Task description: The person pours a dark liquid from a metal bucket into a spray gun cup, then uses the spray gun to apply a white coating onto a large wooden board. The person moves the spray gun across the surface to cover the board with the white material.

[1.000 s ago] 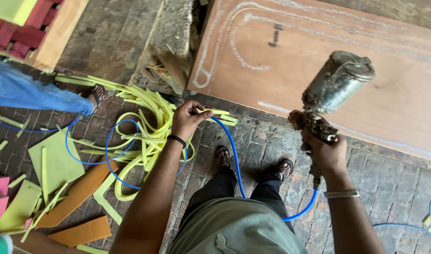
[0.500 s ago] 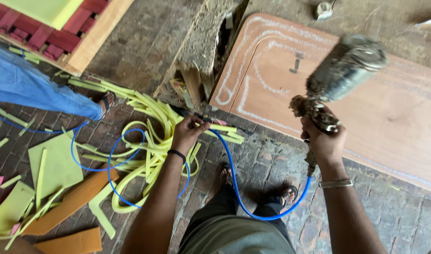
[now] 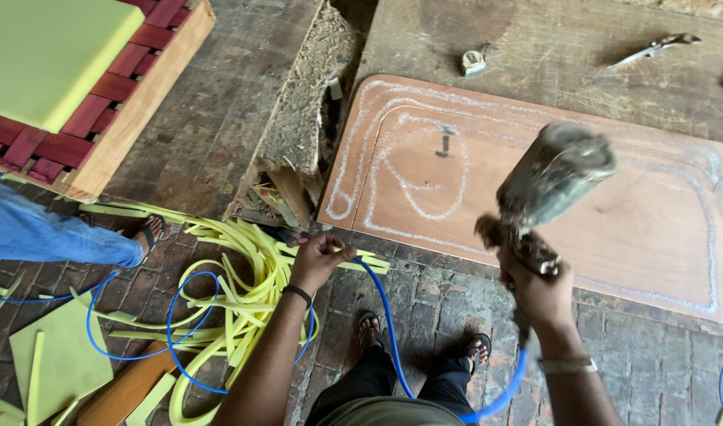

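Spray gun (image 3: 547, 189) raised higher, right hand (image 3: 535, 288) gripping it, left hand (image 3: 318, 260) holding blue hose (image 3: 385, 315)

Board (image 3: 614, 229) lies flat on floor (image 3: 219, 134), front right; tape measure (image 3: 472, 62) and pliers (image 3: 657, 47) beyond it. Foam strips (image 3: 243, 292) heaped left of feet, hose (image 3: 385, 315) through them. Cushioned frame (image 3: 85, 87) far left
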